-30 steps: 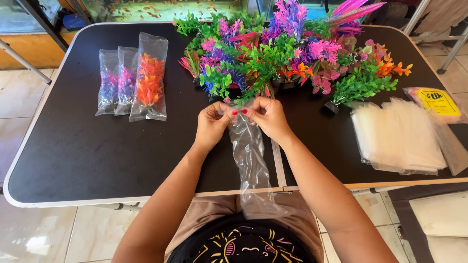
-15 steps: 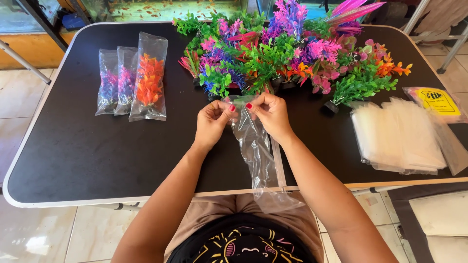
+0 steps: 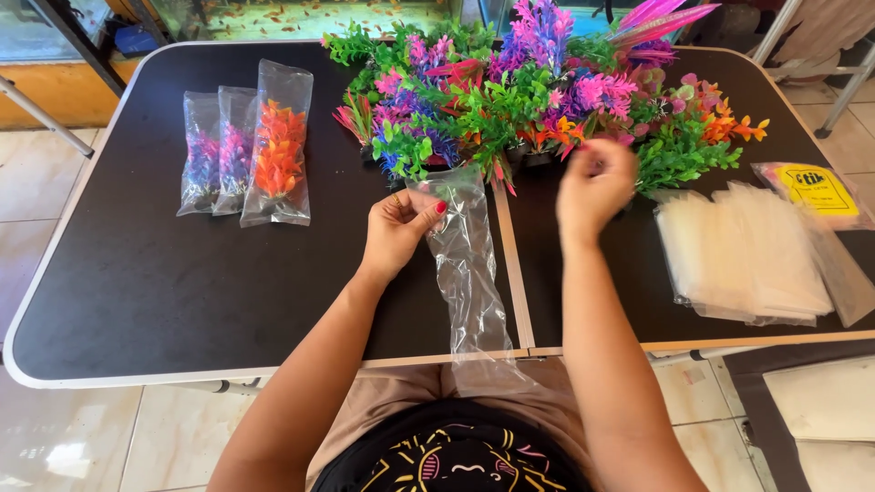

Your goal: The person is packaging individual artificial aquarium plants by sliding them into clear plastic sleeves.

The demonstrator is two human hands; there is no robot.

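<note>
The left grip (image 3: pixel 398 232) pinches the mouth of the clear bag (image 3: pixel 467 273), whose long axis runs toward the body over the table (image 3: pixel 182 292) edge. The right grip (image 3: pixel 594 182), fingers loosely curled and empty, is nearer the plastic plants (image 3: pixel 538 100), just beyond it.

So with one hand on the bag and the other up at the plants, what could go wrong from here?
The clear bag is held only by the left hand near its mouth, and its lower end hangs over the table edge, so it could slip or close up. The right hand is reaching into the tangled plastic plants and might drag neighbouring ones along.
</note>
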